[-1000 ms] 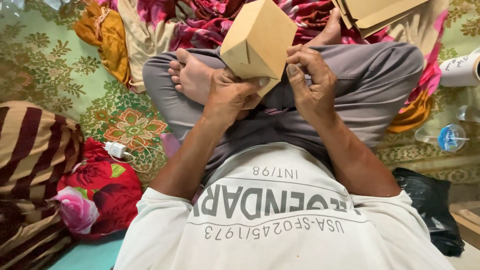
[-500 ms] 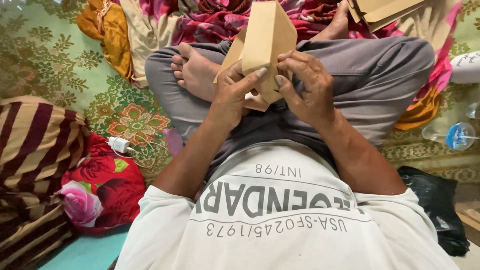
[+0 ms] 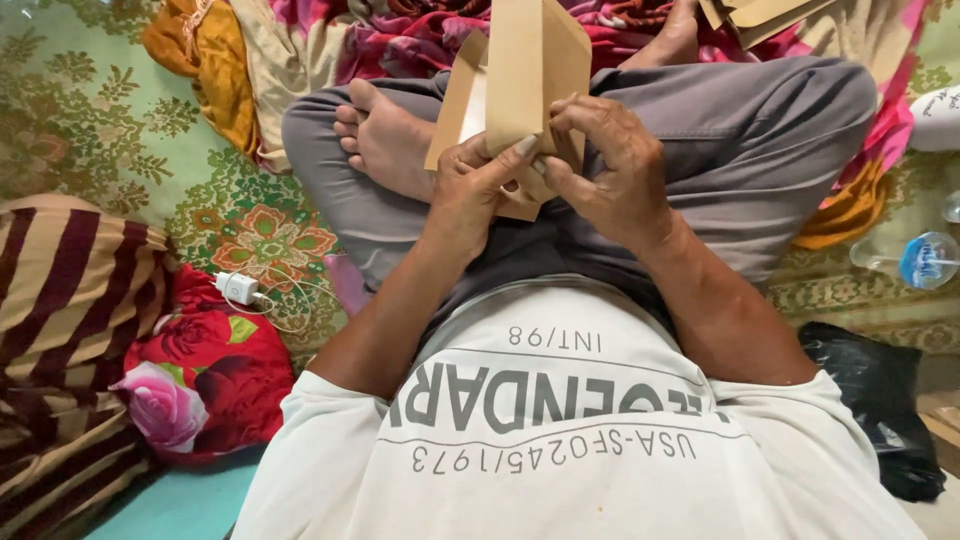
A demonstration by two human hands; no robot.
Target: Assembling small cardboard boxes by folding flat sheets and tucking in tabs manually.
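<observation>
Paper bag: a brown paper bag (image 3: 530,75) is held over the person's crossed legs, in front of the belly. Its long axis runs up the picture, away from the body, leaning slightly; the far end reaches the top edge of the view, the near end sits between the two hands. It looks partly folded, with one flap spread out to the left side.
Left hand: the left hand (image 3: 480,190) grips the near end of the bag from the left, thumb laid across the front panel, fingers closed around the paper.
Right hand: the right hand (image 3: 610,165) pinches the same near end from the right, fingers bent and closed on the paper's edge. The two hands touch each other.
Legs: grey trousers (image 3: 760,150), with a bare foot (image 3: 385,140) just left of the bag.
Floor covering: a green flowered cloth (image 3: 120,130) under the person.
Nearby left: a white charger (image 3: 240,288) with its cord, a red flowered pillow (image 3: 195,375), a striped cushion (image 3: 60,310).
Nearby right: a black plastic bag (image 3: 885,400) and a clear bottle (image 3: 915,258).
Top right: more brown paper (image 3: 760,12), well apart from the hands.
</observation>
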